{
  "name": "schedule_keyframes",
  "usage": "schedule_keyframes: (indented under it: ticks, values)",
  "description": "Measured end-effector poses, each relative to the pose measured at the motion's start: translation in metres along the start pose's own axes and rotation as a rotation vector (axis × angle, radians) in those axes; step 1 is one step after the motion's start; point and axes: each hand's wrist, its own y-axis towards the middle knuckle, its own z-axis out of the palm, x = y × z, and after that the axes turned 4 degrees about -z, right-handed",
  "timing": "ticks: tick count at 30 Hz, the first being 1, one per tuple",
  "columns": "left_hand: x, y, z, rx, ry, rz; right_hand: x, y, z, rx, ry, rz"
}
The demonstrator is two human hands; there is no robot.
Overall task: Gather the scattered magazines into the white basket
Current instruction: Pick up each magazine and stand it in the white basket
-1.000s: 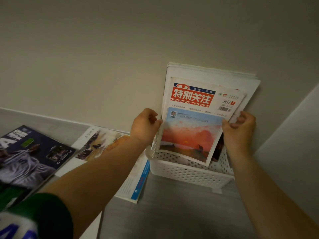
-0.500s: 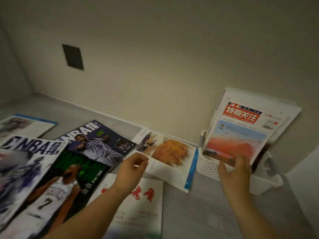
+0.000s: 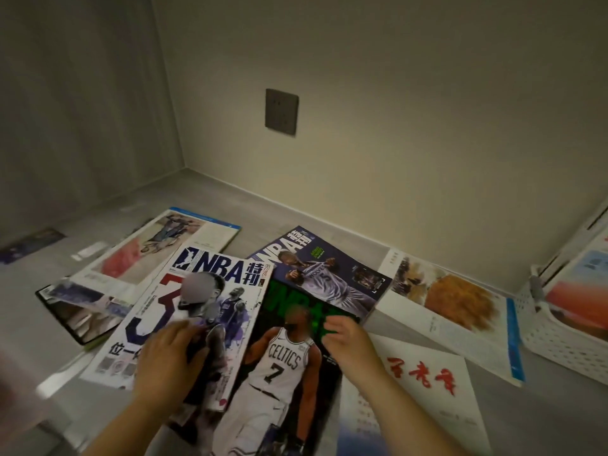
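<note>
Fingers (image 3: 179,334) of the left hand (image 3: 167,360) lie flat on the white magazine (image 3: 210,268). The right hand (image 3: 352,343) curls by the green magazine (image 3: 286,357), grip unclear. The basket (image 3: 552,337) holds some; many lie outside.

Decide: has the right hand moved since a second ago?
Yes: the right hand went left, away from the white basket, onto the Celtics magazine.
</note>
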Motion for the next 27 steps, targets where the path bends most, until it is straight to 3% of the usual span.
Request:
schedule_keyframes:
  ticks: [2, 5, 9, 14, 18, 22, 27]
  values:
    - [0.025, 0.016, -0.006, 0.049, 0.096, -0.086, 0.016, 0.008, 0.031, 0.06, 0.135, 0.094]
    - [0.052, 0.043, -0.021, 0.063, 0.033, -0.25, 0.034, 0.018, 0.062, 0.129, 0.315, 0.24]
    - [0.06, 0.066, -0.034, 0.187, 0.099, -0.288, 0.04, 0.023, 0.084, 0.157, 0.518, 0.348]
    - [0.06, 0.087, -0.044, 0.278, -0.177, -0.37, 0.042, 0.031, 0.09, 0.138, 0.554, 0.375]
    - [0.053, 0.091, -0.056, 0.208, -0.246, -0.236, 0.038, 0.033, 0.089, 0.099, 0.459, 0.351]
    - [0.038, 0.079, -0.075, 0.172, -0.478, -0.091, 0.037, 0.036, 0.084, -0.039, 0.331, 0.226]
    - [0.005, 0.061, -0.094, 0.223, -0.75, -0.022, 0.052, 0.042, 0.047, -0.06, 0.661, 0.109]
